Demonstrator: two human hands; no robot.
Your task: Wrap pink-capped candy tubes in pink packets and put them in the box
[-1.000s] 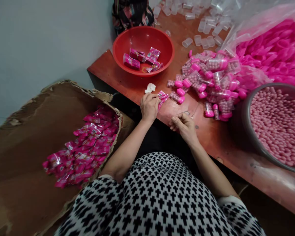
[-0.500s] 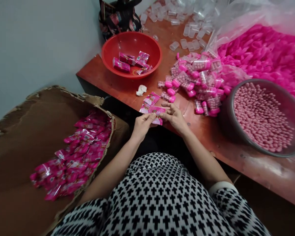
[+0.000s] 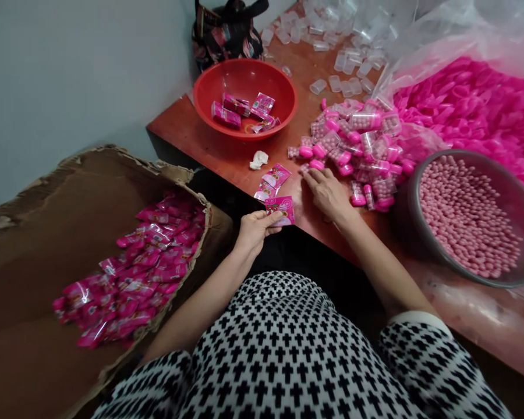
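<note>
My left hand [image 3: 254, 228] pinches a flat pink wrapper [image 3: 280, 209] at the near edge of the reddish table [image 3: 227, 152]. Two more pink wrappers [image 3: 271, 180] lie on the table just beyond it. My right hand [image 3: 327, 192] rests palm down on the table, its fingers reaching into the near edge of a heap of small clear capsules with pink caps [image 3: 353, 142], filled with pink beads. Whether its fingers hold a capsule is hidden.
A red bowl [image 3: 244, 96] with wrapped packets sits at the back left. A grey bowl of pink beads [image 3: 469, 218] stands at right, a bag of loose pink caps [image 3: 471, 107] behind it, empty clear tubes [image 3: 332, 35] at the back. A cardboard box [image 3: 70, 233] of finished packets lies left.
My right hand let go of the wrapper and moved right and forward to the capsule heap. My left hand keeps the wrapper, now drawn a little nearer.
</note>
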